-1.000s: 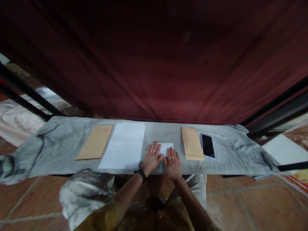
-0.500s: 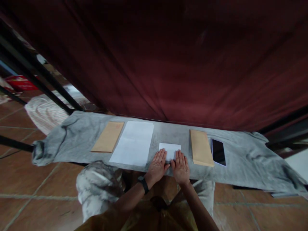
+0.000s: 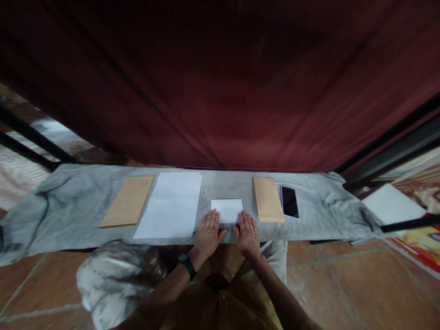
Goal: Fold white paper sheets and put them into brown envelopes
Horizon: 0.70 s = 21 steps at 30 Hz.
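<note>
A small folded-looking white paper (image 3: pixel 227 210) lies flat on the grey cloth (image 3: pixel 227 183) in front of me. My left hand (image 3: pixel 208 233) rests palm down at its left edge, fingers stretched out. At the right edge my right hand (image 3: pixel 247 233) lies flat too, its fingertips touching or close to the paper. Neither hand grips anything. Left of my hands is a stack of larger white paper sheets (image 3: pixel 170 205), and beyond it some brown envelopes (image 3: pixel 128 201). More brown envelopes (image 3: pixel 268 199) lie to the right of my right hand.
A phone (image 3: pixel 289 202) with a dark screen lies right of the right-hand envelopes. Behind the cloth-covered surface hangs a dark red curtain (image 3: pixel 223 114). Black metal bars (image 3: pixel 388 151) stand at both sides, and my knees are under the front edge.
My hands have slid apart and outward, from lying over the small paper's lower part to its two side edges, uncovering more of it. The whole view has turned to the right.
</note>
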Motion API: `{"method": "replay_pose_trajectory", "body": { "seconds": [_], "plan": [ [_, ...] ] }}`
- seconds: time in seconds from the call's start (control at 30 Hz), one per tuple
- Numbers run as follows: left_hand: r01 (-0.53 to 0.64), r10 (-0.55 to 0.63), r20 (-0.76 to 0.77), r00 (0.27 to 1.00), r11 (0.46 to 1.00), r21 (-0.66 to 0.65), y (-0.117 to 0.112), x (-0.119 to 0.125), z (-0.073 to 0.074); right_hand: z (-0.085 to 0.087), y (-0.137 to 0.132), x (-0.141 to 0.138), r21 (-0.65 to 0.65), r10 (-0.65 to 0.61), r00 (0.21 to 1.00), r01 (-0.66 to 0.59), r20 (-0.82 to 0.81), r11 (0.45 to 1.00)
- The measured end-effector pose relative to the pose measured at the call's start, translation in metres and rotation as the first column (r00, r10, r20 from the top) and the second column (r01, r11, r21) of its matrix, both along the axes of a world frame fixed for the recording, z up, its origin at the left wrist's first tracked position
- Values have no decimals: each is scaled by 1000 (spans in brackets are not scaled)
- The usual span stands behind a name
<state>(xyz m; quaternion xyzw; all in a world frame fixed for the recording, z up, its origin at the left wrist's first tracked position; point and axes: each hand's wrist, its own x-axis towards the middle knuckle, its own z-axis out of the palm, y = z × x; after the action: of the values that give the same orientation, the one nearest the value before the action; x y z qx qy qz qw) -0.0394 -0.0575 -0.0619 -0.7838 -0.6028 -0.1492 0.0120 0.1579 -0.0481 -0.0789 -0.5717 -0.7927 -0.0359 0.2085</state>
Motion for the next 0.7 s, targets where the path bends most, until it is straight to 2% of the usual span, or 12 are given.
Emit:
{"method": "replay_pose_trajectory", "body": {
  "seconds": [0.13,0.3,0.43,0.57,0.7],
  "plan": [
    [-33,33,-9,999,998,-55,18,0,10,13,12,6,-102,-7,998,-1,-70,995],
    [-70,73,29,997,995,-75,37,-1,13,24,37,3,-191,-127,979,95,-162,977],
    [-70,72,34,997,996,-57,36,0,7,28,63,-7,-229,-225,940,167,-255,959],
    [-46,47,68,997,999,-19,31,-1,2,32,87,-11,-336,-330,865,204,-378,920],
    [-29,29,100,995,1000,3,30,-3,-2,38,100,-9,-337,-312,832,162,-458,928]
  ]
}}
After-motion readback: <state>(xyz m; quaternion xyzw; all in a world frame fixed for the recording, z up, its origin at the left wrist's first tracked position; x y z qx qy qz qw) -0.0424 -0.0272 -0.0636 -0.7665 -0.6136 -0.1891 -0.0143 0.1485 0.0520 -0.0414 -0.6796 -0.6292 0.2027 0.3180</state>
